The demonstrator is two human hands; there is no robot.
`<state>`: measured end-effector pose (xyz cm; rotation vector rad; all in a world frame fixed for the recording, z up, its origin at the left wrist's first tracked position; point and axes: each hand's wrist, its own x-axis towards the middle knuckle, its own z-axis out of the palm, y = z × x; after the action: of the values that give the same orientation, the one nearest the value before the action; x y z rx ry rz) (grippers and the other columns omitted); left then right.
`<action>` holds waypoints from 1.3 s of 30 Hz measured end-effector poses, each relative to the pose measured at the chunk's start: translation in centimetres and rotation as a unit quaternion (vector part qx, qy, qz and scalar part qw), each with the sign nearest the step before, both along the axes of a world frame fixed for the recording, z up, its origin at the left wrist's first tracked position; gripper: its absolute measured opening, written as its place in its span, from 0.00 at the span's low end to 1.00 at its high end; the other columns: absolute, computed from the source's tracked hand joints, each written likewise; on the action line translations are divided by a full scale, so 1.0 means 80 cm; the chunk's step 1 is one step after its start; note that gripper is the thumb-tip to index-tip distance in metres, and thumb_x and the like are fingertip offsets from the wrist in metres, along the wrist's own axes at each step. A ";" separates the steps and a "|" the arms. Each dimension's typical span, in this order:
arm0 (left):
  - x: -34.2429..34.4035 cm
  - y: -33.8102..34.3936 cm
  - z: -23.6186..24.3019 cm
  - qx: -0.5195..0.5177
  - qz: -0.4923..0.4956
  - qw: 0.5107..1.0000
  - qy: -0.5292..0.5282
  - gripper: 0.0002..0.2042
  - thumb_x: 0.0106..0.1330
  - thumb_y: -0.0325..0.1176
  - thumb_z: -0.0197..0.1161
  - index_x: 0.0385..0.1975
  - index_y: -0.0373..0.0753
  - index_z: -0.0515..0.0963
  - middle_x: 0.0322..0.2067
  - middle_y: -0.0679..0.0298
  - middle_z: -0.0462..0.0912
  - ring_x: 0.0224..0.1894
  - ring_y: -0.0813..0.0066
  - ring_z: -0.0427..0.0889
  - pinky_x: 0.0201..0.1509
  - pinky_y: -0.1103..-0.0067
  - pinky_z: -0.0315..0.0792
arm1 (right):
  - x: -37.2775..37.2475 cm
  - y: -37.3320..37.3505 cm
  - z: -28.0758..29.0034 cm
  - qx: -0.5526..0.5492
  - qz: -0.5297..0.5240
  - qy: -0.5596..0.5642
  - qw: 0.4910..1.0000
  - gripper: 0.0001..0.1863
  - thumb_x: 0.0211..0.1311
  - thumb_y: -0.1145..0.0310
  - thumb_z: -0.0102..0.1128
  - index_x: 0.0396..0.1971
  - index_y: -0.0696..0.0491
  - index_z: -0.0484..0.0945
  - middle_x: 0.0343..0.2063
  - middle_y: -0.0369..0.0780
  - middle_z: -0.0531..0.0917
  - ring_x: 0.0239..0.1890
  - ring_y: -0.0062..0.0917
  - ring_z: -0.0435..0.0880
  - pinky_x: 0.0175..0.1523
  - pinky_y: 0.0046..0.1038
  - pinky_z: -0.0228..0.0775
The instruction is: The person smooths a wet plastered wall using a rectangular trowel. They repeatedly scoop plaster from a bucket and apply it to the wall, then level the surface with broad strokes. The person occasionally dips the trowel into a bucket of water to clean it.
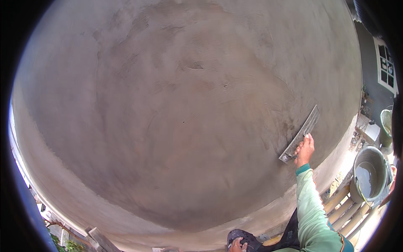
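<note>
My right hand [305, 150] is wrapped round the handle of a flat steel plastering trowel [310, 122]. The long blade lies slantwise against the lower right of a plastered wall [189, 126]. Damp grey-brown render covers most of that wall, with smears and rough patches around the blade. At the lower edge, my left hand [237, 245] shows only in part, its fingers curled in beside my dark clog [247, 238]. Whatever those fingers may hold is hidden.
A bucket [358, 180] with grey liquid stands at right on bamboo poles [347, 214]. Beyond it is a second, greenish bucket [383, 126], below a white-framed window [386, 65]. Wooden boards [98, 239] and a branch are at lower left. A paler band borders the wall's lower edge.
</note>
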<state>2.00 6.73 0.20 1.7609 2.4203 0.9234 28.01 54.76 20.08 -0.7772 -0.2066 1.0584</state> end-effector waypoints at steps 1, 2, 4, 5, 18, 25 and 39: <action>0.001 0.001 0.007 -0.039 -0.002 0.998 -0.049 0.18 0.71 0.38 0.70 0.58 0.41 0.81 0.44 0.50 0.87 0.45 0.42 0.85 0.55 0.52 0.77 | 0.000 -0.013 -0.005 0.024 0.021 0.011 0.999 0.27 0.84 0.57 0.56 0.76 0.51 0.70 0.19 0.27 0.66 0.14 0.12 0.61 0.16 0.21 0.56; 0.005 0.003 0.014 -0.036 -0.001 0.998 -0.045 0.18 0.71 0.38 0.70 0.58 0.41 0.80 0.45 0.50 0.87 0.46 0.41 0.84 0.56 0.52 0.77 | -0.003 -0.021 0.010 0.062 0.035 0.003 0.997 0.27 0.84 0.58 0.56 0.76 0.51 0.70 0.20 0.27 0.66 0.14 0.12 0.61 0.17 0.20 0.56; 0.011 0.009 0.032 -0.036 -0.001 0.999 -0.038 0.19 0.72 0.38 0.69 0.59 0.41 0.80 0.49 0.49 0.88 0.49 0.39 0.84 0.58 0.52 0.77 | -0.031 -0.047 0.069 0.130 0.059 -0.012 0.990 0.27 0.85 0.60 0.56 0.77 0.51 0.70 0.20 0.26 0.66 0.14 0.11 0.60 0.17 0.19 0.57; 0.010 0.008 0.032 -0.057 0.008 0.997 -0.046 0.18 0.72 0.38 0.68 0.60 0.41 0.80 0.51 0.48 0.88 0.51 0.38 0.84 0.59 0.52 0.77 | -0.051 -0.058 0.099 0.182 0.082 -0.040 0.979 0.27 0.84 0.62 0.57 0.76 0.52 0.71 0.21 0.26 0.66 0.15 0.09 0.60 0.17 0.18 0.56; 0.000 0.007 0.048 -0.045 0.015 0.992 -0.120 0.19 0.72 0.38 0.69 0.60 0.41 0.80 0.42 0.49 0.88 0.46 0.44 0.86 0.54 0.55 0.78 | -0.323 -0.216 0.364 0.469 0.076 -0.431 0.767 0.30 0.77 0.63 0.63 0.72 0.60 0.72 0.41 0.51 0.91 0.35 0.47 0.92 0.44 0.40 0.85; -0.001 -0.011 0.033 0.007 0.049 0.992 -0.116 0.19 0.72 0.39 0.69 0.59 0.42 0.80 0.46 0.52 0.89 0.48 0.46 0.86 0.57 0.55 0.78 | -0.462 -0.321 0.380 0.504 0.109 -0.652 0.556 0.35 0.75 0.63 0.61 0.77 0.59 0.67 0.27 0.44 0.87 0.24 0.39 0.89 0.33 0.41 0.85; -0.020 -0.014 -0.018 -0.010 0.063 0.973 -0.220 0.23 0.69 0.41 0.74 0.61 0.42 0.79 0.56 0.57 0.84 0.42 0.62 0.88 0.51 0.63 0.81 | -0.290 -0.255 0.076 0.530 0.057 -0.618 0.578 0.32 0.69 0.67 0.72 0.72 0.55 0.77 0.45 0.44 0.92 0.32 0.33 0.91 0.39 0.32 0.83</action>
<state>0.39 5.61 -1.23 1.2383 2.2529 1.1510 4.81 34.37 26.13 -0.2117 -1.9398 0.1308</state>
